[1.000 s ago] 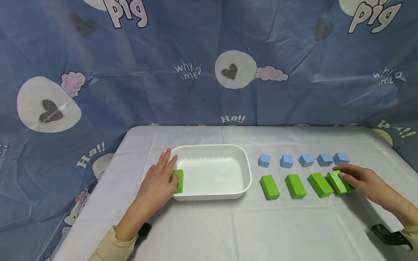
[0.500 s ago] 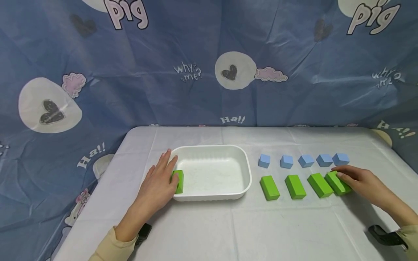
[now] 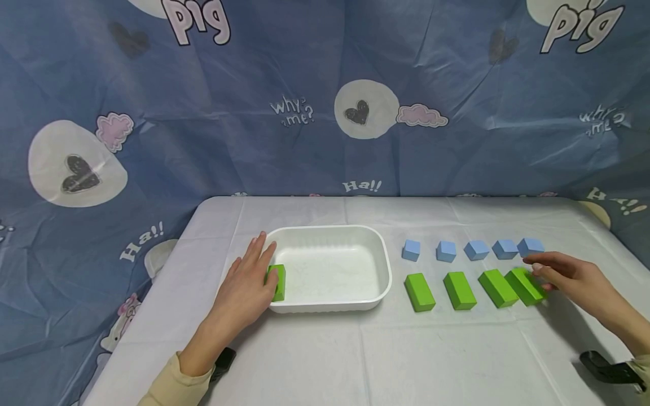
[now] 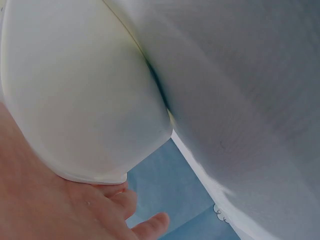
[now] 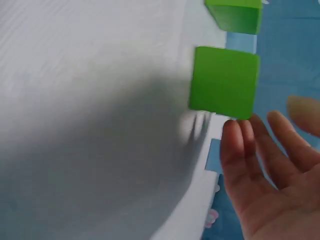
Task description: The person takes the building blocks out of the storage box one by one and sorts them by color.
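My left hand (image 3: pixel 245 286) rests over the left rim of a white plastic tray (image 3: pixel 325 307), fingers straight and spread. Its thumb reaches inside, beside or on a green block (image 3: pixel 280 282) that lies at the tray's left end. In the left wrist view, the palm (image 4: pixel 45 200) lies against the tray's outer wall (image 4: pixel 90 100). My right hand (image 3: pixel 576 279) is at the right end of a row of green blocks, nearest to the last one (image 3: pixel 525 286). Its fingers (image 5: pixel 232 145) are loose, with the fingertips close beside that block (image 5: pixel 224 82); whether they touch cannot be told.
Other green rectangular blocks (image 3: pixel 419 292) lie tilted in a row right of the tray. Behind them is a row of several small blue cubes (image 3: pixel 446 251). A white cloth (image 3: pixel 325 355) covers the table, and a blue printed curtain (image 3: pixel 254 141) hangs behind.
The right hand first slid the last green block slightly left, beside its neighbour. Then it let go and drew back to the right. The left hand and tray have stayed in place.
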Motion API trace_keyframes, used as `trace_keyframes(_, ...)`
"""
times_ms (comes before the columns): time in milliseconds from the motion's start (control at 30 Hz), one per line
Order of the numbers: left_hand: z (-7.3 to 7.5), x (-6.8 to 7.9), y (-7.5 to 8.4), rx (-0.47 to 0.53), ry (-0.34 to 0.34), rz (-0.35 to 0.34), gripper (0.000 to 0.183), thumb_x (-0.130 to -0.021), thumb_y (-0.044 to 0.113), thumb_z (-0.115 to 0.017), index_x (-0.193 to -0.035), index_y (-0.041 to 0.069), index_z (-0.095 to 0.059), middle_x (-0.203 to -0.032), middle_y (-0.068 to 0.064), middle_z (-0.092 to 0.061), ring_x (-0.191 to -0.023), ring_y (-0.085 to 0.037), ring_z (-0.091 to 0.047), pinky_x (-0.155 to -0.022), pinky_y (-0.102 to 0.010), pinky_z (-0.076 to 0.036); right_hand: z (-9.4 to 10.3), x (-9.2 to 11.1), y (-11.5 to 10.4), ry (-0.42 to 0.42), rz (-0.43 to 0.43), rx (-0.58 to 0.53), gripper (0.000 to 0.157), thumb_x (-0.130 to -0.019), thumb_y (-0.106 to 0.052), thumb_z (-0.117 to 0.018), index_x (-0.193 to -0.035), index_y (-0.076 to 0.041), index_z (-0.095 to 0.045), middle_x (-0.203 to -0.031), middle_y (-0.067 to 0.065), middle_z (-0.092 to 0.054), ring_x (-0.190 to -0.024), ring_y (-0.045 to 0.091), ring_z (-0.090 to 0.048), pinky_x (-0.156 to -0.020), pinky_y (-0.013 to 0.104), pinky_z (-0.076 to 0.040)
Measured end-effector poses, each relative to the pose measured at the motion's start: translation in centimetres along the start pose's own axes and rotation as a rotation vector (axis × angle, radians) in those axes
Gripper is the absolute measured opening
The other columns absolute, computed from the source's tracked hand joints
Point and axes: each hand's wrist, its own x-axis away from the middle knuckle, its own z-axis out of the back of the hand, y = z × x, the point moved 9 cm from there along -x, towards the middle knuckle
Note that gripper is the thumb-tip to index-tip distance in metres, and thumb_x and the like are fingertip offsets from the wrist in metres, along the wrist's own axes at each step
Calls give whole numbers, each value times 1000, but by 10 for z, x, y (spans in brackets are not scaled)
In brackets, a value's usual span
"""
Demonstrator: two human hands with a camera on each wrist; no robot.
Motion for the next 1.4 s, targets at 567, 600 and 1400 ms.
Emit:
trace_keyframes(567,1,1,-1,-17,3,-3,57,-101,26,-42,-153,5,-35,-163,-10,-14,-149,-27,-10,-113,-59,-17,5,-2,-67,122,256,-171,36,-99,-2,-57,-134,-1,-57,-124,-4,-61,-100,-1,-62,-73,17,-52)
trace_keyframes(600,1,1,-1,-16,3,-2,57,-101,26,-42,-153,5,-35,-163,-10,-14,-149,-27,-10,-113,-59,-16,3,-2,-72,116,269,-183,36,-98,-1,-57,-134,-1,-56,-125,-2,-62,-101,1,-62,-74,18,-52)
trace_keyframes(1400,1,0,-2,-17,-2,-4,56,-101,26,-40,-154,7,-34,-164,-9,-12,-150,-25,-8,-113,-58,-16,-46,-21,-152,-14,397,-343,33,-99,1,-54,-132,-1,-58,-126,11,-61,-105,15,-64,-78,25,-54)
